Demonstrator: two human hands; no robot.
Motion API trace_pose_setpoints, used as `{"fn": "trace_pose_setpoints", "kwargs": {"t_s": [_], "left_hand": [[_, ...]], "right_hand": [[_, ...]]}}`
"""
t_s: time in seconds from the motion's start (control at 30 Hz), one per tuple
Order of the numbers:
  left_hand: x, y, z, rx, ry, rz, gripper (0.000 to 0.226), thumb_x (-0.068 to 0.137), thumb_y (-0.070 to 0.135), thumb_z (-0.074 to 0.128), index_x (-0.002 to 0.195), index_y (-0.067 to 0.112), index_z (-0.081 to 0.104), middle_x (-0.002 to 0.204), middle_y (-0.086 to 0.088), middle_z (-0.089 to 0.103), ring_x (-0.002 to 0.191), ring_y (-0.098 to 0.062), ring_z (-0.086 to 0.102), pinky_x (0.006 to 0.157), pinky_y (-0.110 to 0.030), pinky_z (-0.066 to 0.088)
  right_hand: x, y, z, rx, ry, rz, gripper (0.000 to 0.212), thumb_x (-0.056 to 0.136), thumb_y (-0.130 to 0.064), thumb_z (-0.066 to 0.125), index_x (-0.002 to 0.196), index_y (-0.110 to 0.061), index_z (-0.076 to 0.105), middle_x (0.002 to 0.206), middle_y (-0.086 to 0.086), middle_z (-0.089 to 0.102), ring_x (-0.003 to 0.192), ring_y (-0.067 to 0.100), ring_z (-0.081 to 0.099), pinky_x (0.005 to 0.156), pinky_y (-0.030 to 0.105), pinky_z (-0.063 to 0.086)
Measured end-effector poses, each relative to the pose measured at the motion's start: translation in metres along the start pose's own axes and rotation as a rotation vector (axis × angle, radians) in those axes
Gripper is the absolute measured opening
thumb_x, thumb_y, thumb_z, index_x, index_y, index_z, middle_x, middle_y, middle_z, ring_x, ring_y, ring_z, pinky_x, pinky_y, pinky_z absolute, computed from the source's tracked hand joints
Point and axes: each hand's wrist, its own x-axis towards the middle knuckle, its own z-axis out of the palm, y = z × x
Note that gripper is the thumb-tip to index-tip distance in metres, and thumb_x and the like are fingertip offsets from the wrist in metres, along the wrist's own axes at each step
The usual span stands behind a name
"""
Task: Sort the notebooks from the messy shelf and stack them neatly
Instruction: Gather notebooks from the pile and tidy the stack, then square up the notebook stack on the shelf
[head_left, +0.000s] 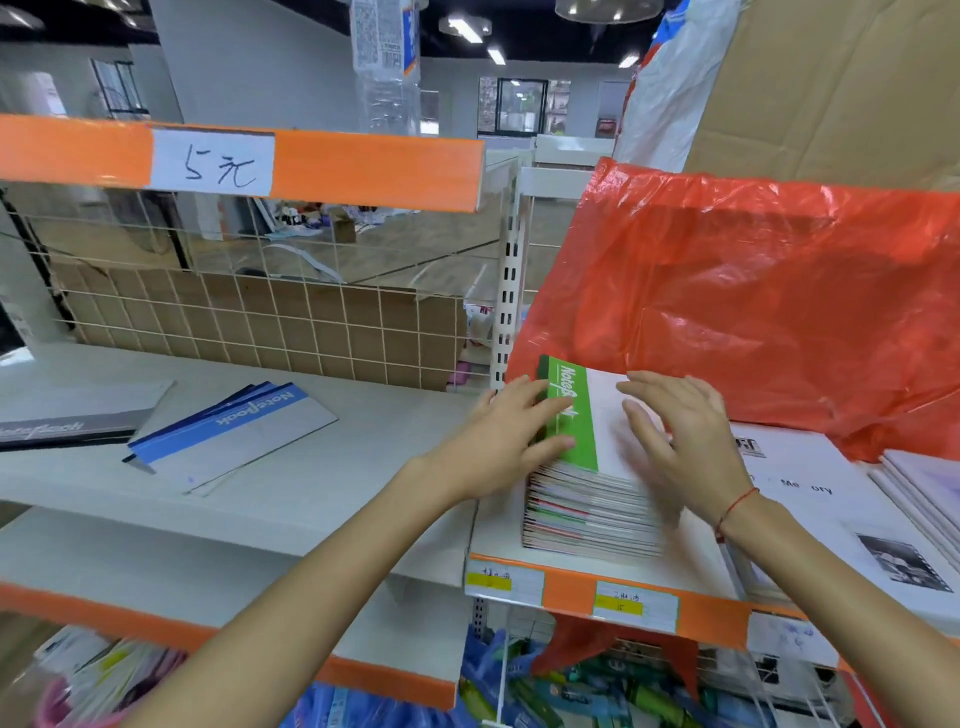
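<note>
I see both arms reaching forward to the notebook stack (587, 509) on the right shelf (576, 577) — left hand (506, 431) flat against its left edge, fingers straight on the green notebook (574, 415); right hand (685, 436) spread open, palm down on top.

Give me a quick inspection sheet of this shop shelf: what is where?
Surface: white shelf with orange edge strips.
Job's things: tall notebook stack, green notebook on top; blue notebooks and a grey one loose at left.
Clutter: red plastic bag behind the stack; white booklets at right.
Hands: left hand and right hand lie flat on the stack, fingers straight.
Cables: nothing seen.
Surroundings: wire grid back, price sign, cardboard.
</note>
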Motion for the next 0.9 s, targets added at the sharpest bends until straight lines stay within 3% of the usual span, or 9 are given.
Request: {"fn": "trace_pose_setpoints", "kwargs": {"t_s": [0.23,0.4,0.47,0.53,0.77,0.9], "left_hand": [[-0.073,-0.078,-0.036,0.099,0.083,-0.304,0.055,0.098,0.047,0.036,0.146,0.021,0.032,0.154,-0.007,0.025,0.145,-0.023,0.012,0.116,-0.045,0.016],[-0.138,-0.149,-0.057,0.164,0.112,-0.503,0.055,0.097,0.048,0.036,0.143,0.018,0.037,0.150,-0.007,0.031,0.141,-0.022,0.023,0.114,-0.040,0.020],[-0.161,-0.181,-0.068,0.195,0.127,-0.576,0.058,0.095,0.051,0.034,0.141,0.016,0.040,0.145,-0.007,0.038,0.136,-0.023,0.031,0.109,-0.037,0.024],[-0.185,-0.222,-0.077,0.239,0.109,-0.648,0.050,0.098,0.040,0.039,0.141,0.015,0.039,0.140,-0.007,0.043,0.131,-0.024,0.038,0.106,-0.036,0.028],[-0.258,-0.358,-0.101,0.263,-0.061,-0.920,0.046,0.097,0.035,0.042,0.136,0.011,0.042,0.132,-0.011,0.052,0.120,-0.029,0.047,0.094,-0.038,0.042],[-0.269,-0.402,-0.107,0.189,-0.130,-0.925,0.048,0.099,0.037,0.038,0.138,0.008,0.036,0.122,-0.015,0.058,0.110,-0.031,0.054,0.085,-0.038,0.046]], "right_hand": [[0.059,-0.089,0.059,0.112,-0.089,-0.139,0.039,0.089,-0.035,0.041,0.105,-0.011,0.068,0.113,0.006,0.066,0.109,0.018,0.053,0.094,0.037,0.033],[0.087,-0.159,0.118,0.148,-0.273,-0.185,0.039,0.087,-0.031,0.043,0.103,-0.007,0.070,0.111,0.014,0.066,0.102,0.033,0.062,0.086,0.048,0.049],[0.092,-0.187,0.141,0.138,-0.335,-0.184,0.032,0.088,-0.023,0.051,0.108,-0.005,0.067,0.114,0.015,0.065,0.104,0.035,0.060,0.087,0.044,0.047],[0.096,-0.215,0.167,0.142,-0.429,-0.144,0.032,0.092,-0.021,0.054,0.118,-0.004,0.062,0.123,0.014,0.059,0.114,0.033,0.054,0.093,0.039,0.041],[0.111,-0.330,0.270,0.046,-0.801,0.044,0.054,0.095,-0.050,0.039,0.128,-0.008,0.047,0.130,0.012,0.052,0.118,0.028,0.047,0.092,0.034,0.039],[0.110,-0.379,0.324,-0.091,-0.954,0.110,0.082,0.090,-0.065,0.035,0.145,-0.006,0.025,0.149,0.023,0.026,0.139,0.033,0.022,0.109,0.043,0.025]]}}
